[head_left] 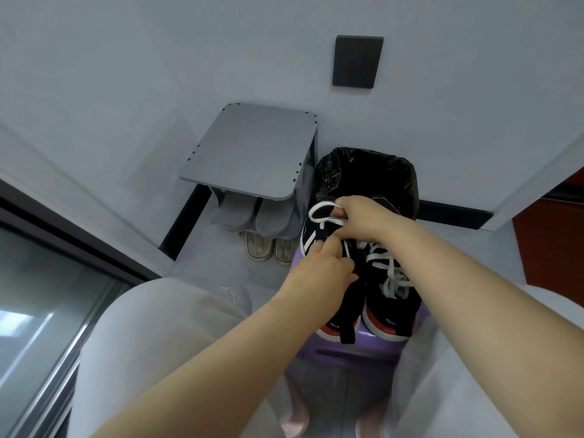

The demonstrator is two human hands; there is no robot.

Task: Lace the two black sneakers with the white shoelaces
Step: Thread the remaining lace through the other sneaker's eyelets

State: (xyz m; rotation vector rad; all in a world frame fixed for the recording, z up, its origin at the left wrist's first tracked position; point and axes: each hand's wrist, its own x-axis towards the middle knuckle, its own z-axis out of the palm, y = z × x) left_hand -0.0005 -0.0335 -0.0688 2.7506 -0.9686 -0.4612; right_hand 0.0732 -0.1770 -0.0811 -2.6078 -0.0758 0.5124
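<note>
Two black sneakers stand side by side on a purple stool (373, 346), heels toward me. The right sneaker (390, 306) has a white shoelace (390, 273) threaded and loosely bunched on top. The left sneaker (346, 306) is partly hidden under my hands, its tongue hanging toward me. My left hand (322, 270) pinches the left sneaker's upper near the eyelets. My right hand (360, 218) grips the other white shoelace (320, 216), which loops out to the left above the toe.
A bin lined with a black bag (366, 172) stands right behind the stool. To its left is a grey shoe rack (252, 147) holding grey slippers (252, 216), with pale shoes (271, 248) on the floor beneath. My knees flank the stool. A glass door is at the left.
</note>
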